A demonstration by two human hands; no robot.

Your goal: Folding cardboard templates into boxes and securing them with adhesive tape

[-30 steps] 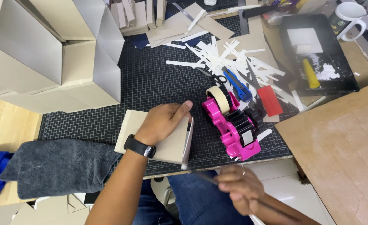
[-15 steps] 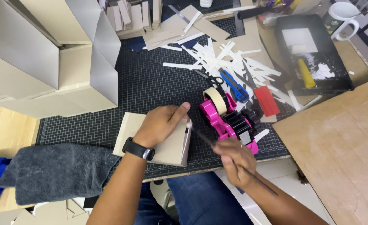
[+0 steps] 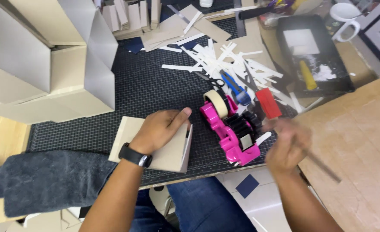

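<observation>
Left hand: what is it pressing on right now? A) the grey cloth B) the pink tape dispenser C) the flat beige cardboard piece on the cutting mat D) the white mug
C: the left hand lies palm-down on the beige cardboard piece, left of the pink tape dispenser.

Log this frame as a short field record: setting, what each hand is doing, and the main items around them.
setting: dark gridded cutting mat on a workbench, seen from above
left hand: pressed flat on a beige cardboard box
right hand: motion-blurred, holding a thin dark stick beside the tape dispenser
pink tape dispenser: on the mat, right of the box
white paper strips: scattered behind the dispenser
black tray: upper right
grey cloth: lower left
</observation>
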